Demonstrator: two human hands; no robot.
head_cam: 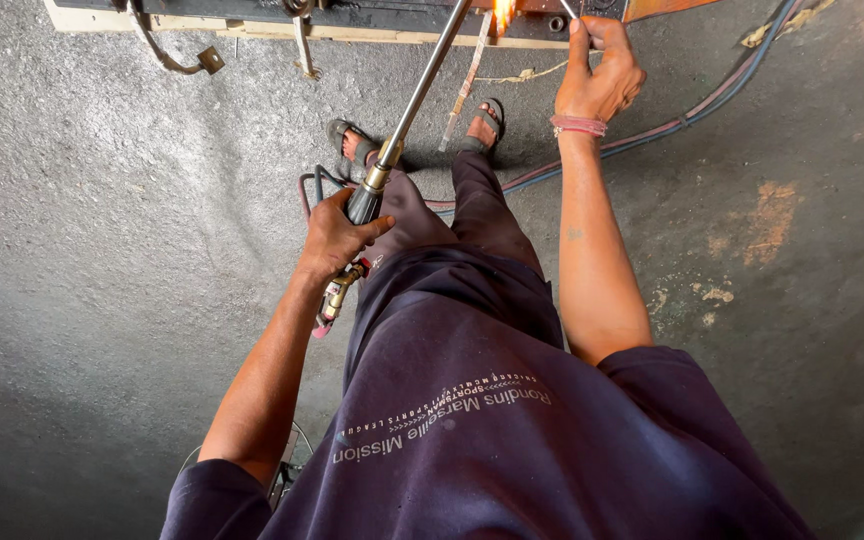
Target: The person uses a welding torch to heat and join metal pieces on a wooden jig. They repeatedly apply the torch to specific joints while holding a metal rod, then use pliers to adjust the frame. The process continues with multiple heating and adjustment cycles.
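we looked straight down from the head camera, with our dark navy shirt point(492, 440) filling the 6 o'clock part of the view and our sandalled feet point(422, 135) showing near 12 o'clock on the rough grey concrete floor point(122, 260).

our left hand point(337, 235) was closed in a full fist around the handle of a gas torch point(392, 145), fingers wrapped tight, with the brass valve end poking out below the palm toward 7 o'clock. the torch's long metal tube ran from that hand up toward 1 o'clock, and its tip reached a bright orange flame point(503, 14) at the top edge of the view.

our right hand point(597, 75) sat at about 1 o'clock, arm stretched out, a red thread band around the wrist. its fingers were pinched shut on a thin filler rod point(567, 8), whose end pointed toward 11 o'clock, just beside the flame. only a short piece of the rod showed, so we could not tell its length.

the flame and the rod tip met at a dark metal workpiece point(372, 18) lying on a pale wooden board point(252, 30) along the 12 o'clock edge. a bent metal hook point(177, 55) hung off it near 11 o'clock. blue and red gas hoses point(692, 115) trailed across the floor from behind our legs out toward 2 o'clock. rusty orange patches point(767, 220) marked the floor at 3 o'clock.
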